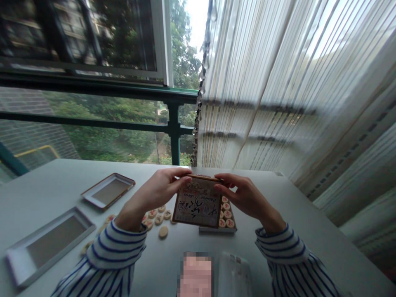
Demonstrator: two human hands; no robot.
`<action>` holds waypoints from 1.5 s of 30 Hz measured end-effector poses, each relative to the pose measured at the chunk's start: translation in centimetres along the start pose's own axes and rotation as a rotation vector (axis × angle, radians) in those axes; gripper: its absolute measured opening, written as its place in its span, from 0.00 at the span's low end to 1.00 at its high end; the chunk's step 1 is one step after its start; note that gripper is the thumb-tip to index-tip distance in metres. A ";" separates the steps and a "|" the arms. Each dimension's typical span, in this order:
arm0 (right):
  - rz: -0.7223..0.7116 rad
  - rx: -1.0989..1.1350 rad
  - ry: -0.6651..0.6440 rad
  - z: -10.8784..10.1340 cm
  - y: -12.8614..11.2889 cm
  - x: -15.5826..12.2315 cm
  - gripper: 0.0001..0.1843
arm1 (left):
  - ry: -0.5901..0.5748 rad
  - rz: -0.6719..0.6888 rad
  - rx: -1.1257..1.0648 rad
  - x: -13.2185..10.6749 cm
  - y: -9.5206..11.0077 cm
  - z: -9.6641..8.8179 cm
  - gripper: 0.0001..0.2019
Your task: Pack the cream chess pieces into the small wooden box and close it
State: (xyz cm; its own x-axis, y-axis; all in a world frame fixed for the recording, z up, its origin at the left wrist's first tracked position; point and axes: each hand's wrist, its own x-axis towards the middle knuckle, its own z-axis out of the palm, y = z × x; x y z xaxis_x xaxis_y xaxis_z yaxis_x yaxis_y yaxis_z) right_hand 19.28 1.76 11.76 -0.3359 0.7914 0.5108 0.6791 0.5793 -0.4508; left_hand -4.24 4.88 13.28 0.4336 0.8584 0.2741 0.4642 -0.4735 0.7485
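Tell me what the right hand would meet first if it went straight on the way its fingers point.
Most likely the left hand, opposite the right hand along the top edge of the printed panel both hold; exact depth is hard to judge.

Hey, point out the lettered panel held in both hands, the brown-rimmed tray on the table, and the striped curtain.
Lettered panel (198,202): head view, middle of its printed face.
Brown-rimmed tray (109,190): head view, its grey inner floor.
Striped curtain (262,74): head view, its sheer fabric.
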 end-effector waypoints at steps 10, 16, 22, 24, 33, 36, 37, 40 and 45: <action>0.015 -0.010 0.011 -0.1 -0.1 0.1 0.15 | -0.019 0.030 0.026 0.0 -0.4 0.1 0.17; -0.009 -0.005 0.021 -0.1 -0.3 0.1 0.15 | -0.045 0.032 0.128 -0.1 0.0 -0.1 0.18; -0.012 -0.018 0.016 0.1 -0.4 0.1 0.15 | -0.051 0.005 0.107 -0.1 0.3 0.4 0.17; -0.031 -0.017 0.017 0.2 -0.5 0.1 0.14 | -0.057 0.008 0.092 -0.2 0.5 0.6 0.17; -0.133 -0.012 0.036 0.7 -1.2 0.1 0.14 | -0.128 0.101 0.171 -0.4 1.2 1.0 0.12; -0.123 -0.016 0.055 0.8 -1.1 0.1 0.15 | -0.113 0.114 0.189 -0.4 1.1 0.9 0.13; -0.120 -0.016 0.061 0.9 -1.0 0.1 0.15 | -0.106 0.112 0.197 -0.4 1.0 0.9 0.14; -0.108 -0.015 0.072 0.9 -0.9 0.0 0.16 | -0.083 0.096 0.229 -0.4 0.9 0.8 0.15; -0.054 -0.012 0.051 0.8 -0.7 0.0 0.19 | -0.094 0.086 0.206 -0.4 0.8 0.4 0.15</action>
State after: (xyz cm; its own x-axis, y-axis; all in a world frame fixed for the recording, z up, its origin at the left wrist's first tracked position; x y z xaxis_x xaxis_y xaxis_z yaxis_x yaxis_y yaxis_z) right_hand 18.28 1.55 11.49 -0.3385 0.7477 0.5713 0.6690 0.6182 -0.4126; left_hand -3.76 4.11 13.51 0.5435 0.7959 0.2669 0.5662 -0.5823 0.5834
